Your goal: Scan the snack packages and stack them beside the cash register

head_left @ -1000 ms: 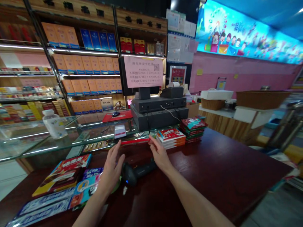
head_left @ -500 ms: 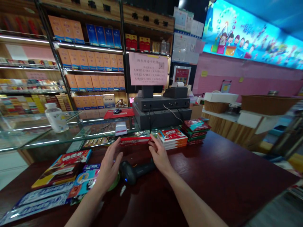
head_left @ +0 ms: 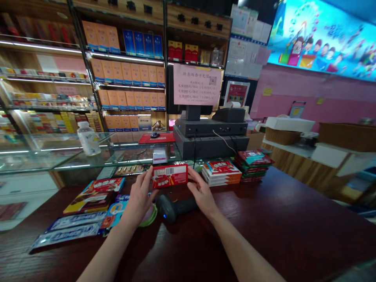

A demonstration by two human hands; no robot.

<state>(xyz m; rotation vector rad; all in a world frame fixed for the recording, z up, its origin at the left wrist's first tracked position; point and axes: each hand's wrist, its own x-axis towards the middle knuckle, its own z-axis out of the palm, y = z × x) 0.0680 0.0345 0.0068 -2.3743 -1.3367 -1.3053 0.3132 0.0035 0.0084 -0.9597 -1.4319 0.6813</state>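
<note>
Pinching a red snack box (head_left: 170, 175) by its ends between left hand (head_left: 140, 197) and right hand (head_left: 202, 194), fingertips only; this light hold could slip, dropping it onto the barcode scanner (head_left: 175, 208) at 6 o'clock.

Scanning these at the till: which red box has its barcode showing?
The red box held between the left hand and right hand: its barcode faces up, while the stack of boxes beside it shows a printed front.
</note>
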